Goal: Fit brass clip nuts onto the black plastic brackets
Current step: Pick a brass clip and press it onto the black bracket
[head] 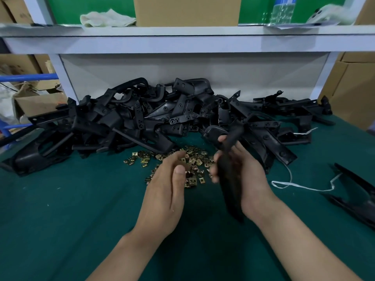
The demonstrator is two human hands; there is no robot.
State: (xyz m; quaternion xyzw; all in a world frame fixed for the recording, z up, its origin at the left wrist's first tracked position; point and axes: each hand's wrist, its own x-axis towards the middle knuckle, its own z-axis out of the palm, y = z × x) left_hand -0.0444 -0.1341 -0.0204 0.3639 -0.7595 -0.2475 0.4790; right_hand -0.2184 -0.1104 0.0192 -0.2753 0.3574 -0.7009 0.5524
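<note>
A large heap of black plastic brackets (pixel 154 116) lies across the back of the green table. In front of it is a scatter of small brass clip nuts (pixel 194 159). My right hand (pixel 249 179) grips a long black bracket (pixel 230 179), blurred and held roughly upright over the nuts. My left hand (pixel 168 189) hovers just left of it above the nut scatter, fingers curled and thumb raised. Whether it holds a nut between the fingertips is hidden.
One black bracket (pixel 357 197) lies apart at the right edge of the green table (pixel 60 220). A white string (pixel 300 186) trails beside it. A white shelf (pixel 182 41) overhangs the back, carrying a cardboard box (pixel 186 11), a cloth and a bottle. Cartons stand at both sides.
</note>
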